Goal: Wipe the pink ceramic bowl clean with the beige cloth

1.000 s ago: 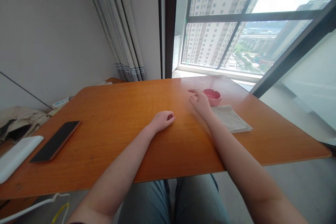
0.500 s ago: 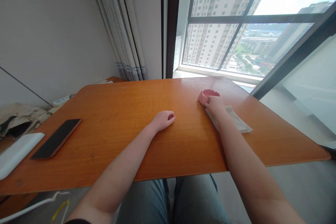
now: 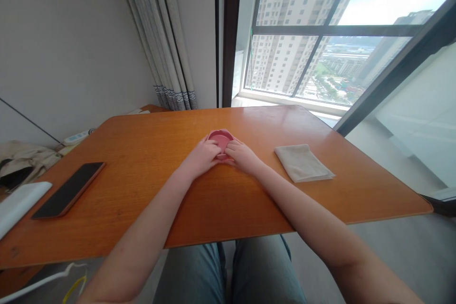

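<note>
A round pink ashtray (image 3: 221,138) with a notched rim is at the middle of the wooden table, its open side tipped toward me. My left hand (image 3: 204,156) grips its left side, fingertips hooked over the rim. On the opposite side my right hand (image 3: 244,155) holds it the same way, fingers curled inward. Both hands hide parts of its lower edge. To the right of my right forearm lies a folded beige cloth (image 3: 303,163), touched by neither hand.
A dark phone (image 3: 69,190) lies at the left of the wooden table (image 3: 142,199), beside a white object (image 3: 23,204) at the edge. Behind the table hang a grey curtain (image 3: 158,33) and a large window (image 3: 302,57). A white cable (image 3: 46,278) shows below the left front edge.
My right hand has brought the ashtray left from beside the cloth to the table's middle. My left hand has moved slightly forward and taken hold of it too. The cloth is now uncovered.
</note>
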`<state>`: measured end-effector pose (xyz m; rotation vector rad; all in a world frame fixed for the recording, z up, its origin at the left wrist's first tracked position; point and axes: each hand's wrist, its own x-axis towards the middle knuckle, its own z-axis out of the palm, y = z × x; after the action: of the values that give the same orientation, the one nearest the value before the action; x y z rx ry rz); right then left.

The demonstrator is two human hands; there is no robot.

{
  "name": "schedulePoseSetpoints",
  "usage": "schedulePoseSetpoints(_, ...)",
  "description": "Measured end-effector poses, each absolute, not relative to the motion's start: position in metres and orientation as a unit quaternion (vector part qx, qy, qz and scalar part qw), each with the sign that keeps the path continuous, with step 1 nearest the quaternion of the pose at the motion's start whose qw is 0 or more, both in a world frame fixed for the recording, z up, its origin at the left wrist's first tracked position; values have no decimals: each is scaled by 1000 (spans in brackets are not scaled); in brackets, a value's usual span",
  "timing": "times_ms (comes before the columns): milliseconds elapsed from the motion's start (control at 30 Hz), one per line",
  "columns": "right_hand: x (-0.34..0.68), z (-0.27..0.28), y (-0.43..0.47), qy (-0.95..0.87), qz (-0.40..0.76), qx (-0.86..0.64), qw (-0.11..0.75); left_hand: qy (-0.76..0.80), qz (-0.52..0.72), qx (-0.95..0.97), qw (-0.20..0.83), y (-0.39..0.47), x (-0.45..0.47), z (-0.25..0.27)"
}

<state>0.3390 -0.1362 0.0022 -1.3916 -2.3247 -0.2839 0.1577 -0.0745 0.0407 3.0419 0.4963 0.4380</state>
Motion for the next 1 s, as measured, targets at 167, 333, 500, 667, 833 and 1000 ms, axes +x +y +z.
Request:
schedulePoseSetpoints(167,335,1,-139,-847,-92,-461,247,146,154,977,21,-74,137,38)
schedulePoseSetpoints(333,340,4,-146,-771,-99,-505,375,263,248,932,40,-58,111,41)
schedulePoseSetpoints(500,352,0,-143,-726,-46,-577,372,509,281,812,-43,-16,61,39)
schedulePoseSetpoints(667,349,1,-141,-722,-12,-584,371,635,237,733,-55,10,16,20)
schedulePoseSetpoints(833,349,5,-145,-718,-2,-591,367,669,210,712,-38,10,14,12)
schedulePoseSetpoints(1000,357,6,-146,-692,3,-622,367,687,175,705,-20,9,18,12)
